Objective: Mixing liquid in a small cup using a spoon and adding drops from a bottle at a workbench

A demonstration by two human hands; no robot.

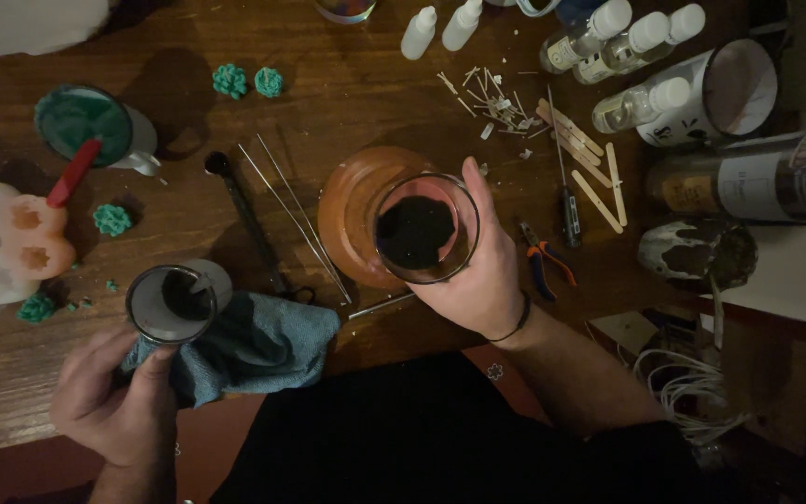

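Two bare hands are engaged, each grasping a separate vessel above a wooden table [347,84]. The right hand [478,280] is wrapped around the side of a clear glass jar [425,228], thumb along the right wall; the jar's interior appears dark. The jar sits over an orange bowl [352,210] that lies just left of and under it.

The left hand [109,397] is clenched around a blue-grey cloth [254,345] and the lower part of a small metal cup [172,303], held at the near left edge of the table. The cloth drapes to the right of the cup, onto the table.

Between the two vessels lie thin metal rods [296,215] and a dark long-handled spoon [244,219]. Right of the jar are orange-handled pliers [543,261], a screwdriver [566,201] and flat wooden sticks [590,168], with wood splinters scattered beyond them.

At far right stand clear bottles with white caps [641,103], a white tin [715,93] on its side and a large dark bottle [748,177].

At left are a white mug of green material [90,121] with a red tool in it, a white silicone mould [2,238], and small green flower-shaped castings [230,81].
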